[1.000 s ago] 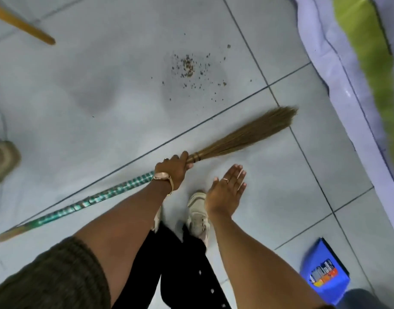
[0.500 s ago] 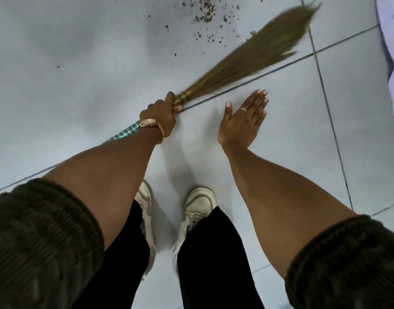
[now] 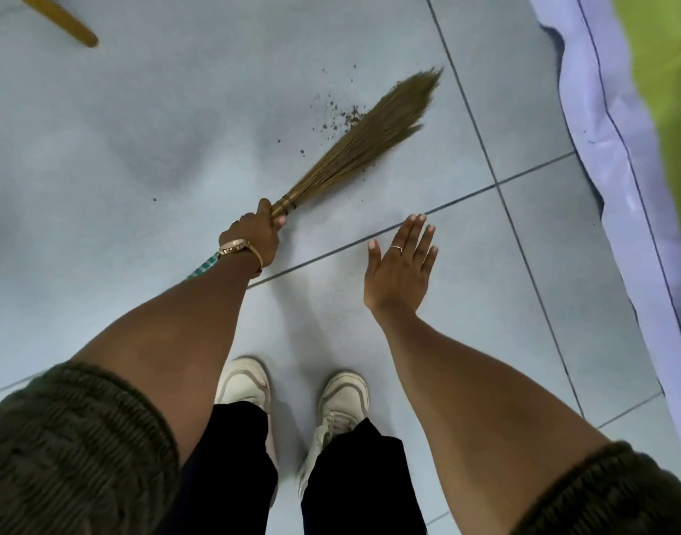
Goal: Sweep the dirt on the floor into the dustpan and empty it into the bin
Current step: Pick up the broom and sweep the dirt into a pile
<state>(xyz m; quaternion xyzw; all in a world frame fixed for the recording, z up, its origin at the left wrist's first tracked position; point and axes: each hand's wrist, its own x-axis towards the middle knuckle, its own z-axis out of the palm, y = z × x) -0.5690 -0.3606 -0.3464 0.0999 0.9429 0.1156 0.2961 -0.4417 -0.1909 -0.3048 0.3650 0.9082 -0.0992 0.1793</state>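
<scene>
My left hand (image 3: 256, 235) grips a straw broom (image 3: 370, 139) just below its bound neck; the green patterned handle runs back under my forearm and is mostly hidden. The brown bristles fan out up and to the right and lie over a scatter of dark dirt specks (image 3: 337, 115) on the pale grey tiled floor. My right hand (image 3: 402, 266) hovers flat and empty to the right of the broom, fingers together and pointing forward, a ring on one finger. No dustpan or bin is in view.
A pale lilac sheet with a green cover (image 3: 640, 148) runs along the right edge. A wooden stick end (image 3: 67, 27) lies at the top left. My two white shoes (image 3: 292, 395) stand on the tiles below my hands.
The view has tilted so the dirt sits lower in frame. The broom head has swung onto the dirt patch. My right hand stays flat and empty beside it.
</scene>
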